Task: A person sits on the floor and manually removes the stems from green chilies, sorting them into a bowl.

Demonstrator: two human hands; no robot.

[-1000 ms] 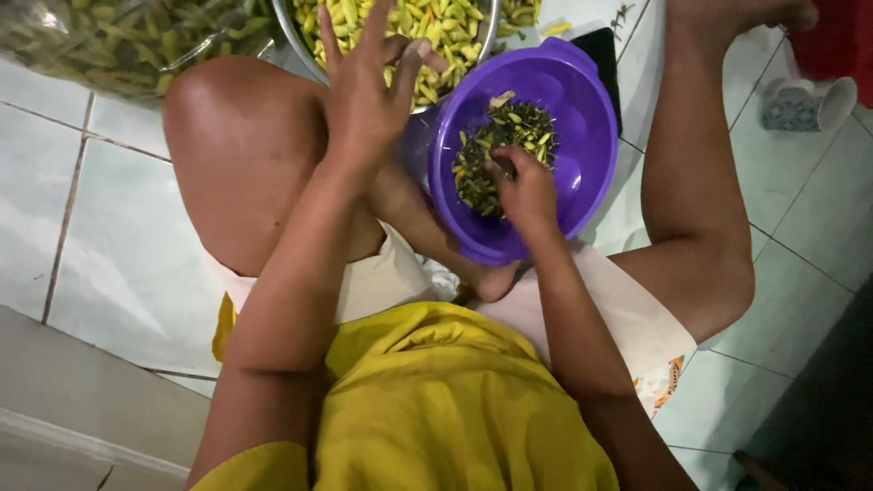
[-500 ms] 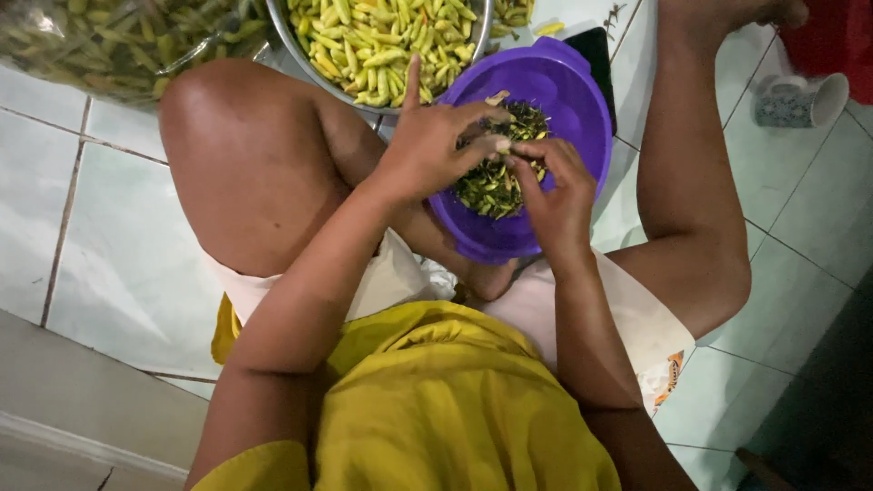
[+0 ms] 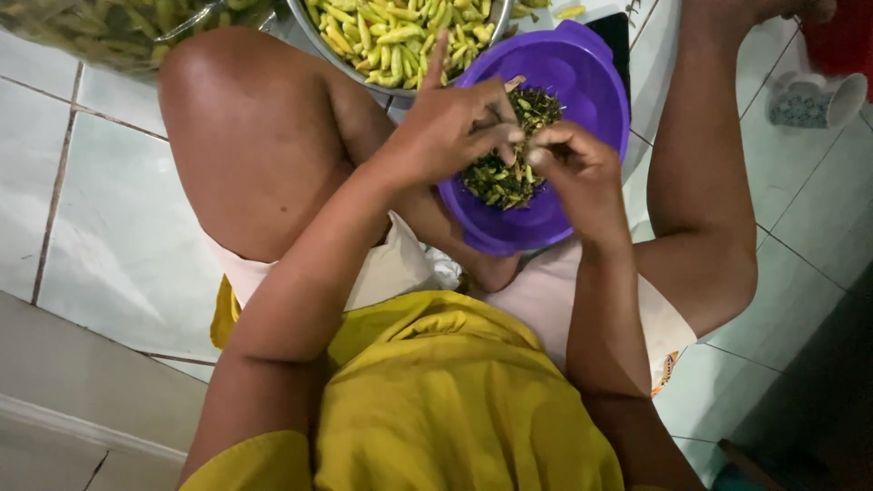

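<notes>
Down at the bottom there's a yellow shirt (image 3: 436, 400), and white shorts (image 3: 546, 300) above it, the person sitting on a pale tiled floor (image 3: 109, 245) with both knees spread wide. Between the legs sits a purple bowl (image 3: 582, 82), tilted a little toward the body, with a heap of dark green stems (image 3: 500, 177) piled inside. Both hands meet right over that heap. The left hand (image 3: 450, 123) comes in from the left, thumb and curled fingers pinched onto a small pale green chili (image 3: 520, 162), index finger sticking straight up, so that grip is closed on the chili. The right hand (image 3: 582, 168) comes in from the right, fingertips pressed together on the same chili at its other end, grip closed there too; the two hands are touching or just beside each other above the bowl. Further out, just beyond the purple bowl, a metal bowl (image 3: 305, 23) holds lots of light green chilies (image 3: 400, 32). Top left, a clear bag (image 3: 109, 27) of more chilies lies on the floor. Far right, a patterned cup (image 3: 814, 100) stands beside something red (image 3: 846, 36).
</notes>
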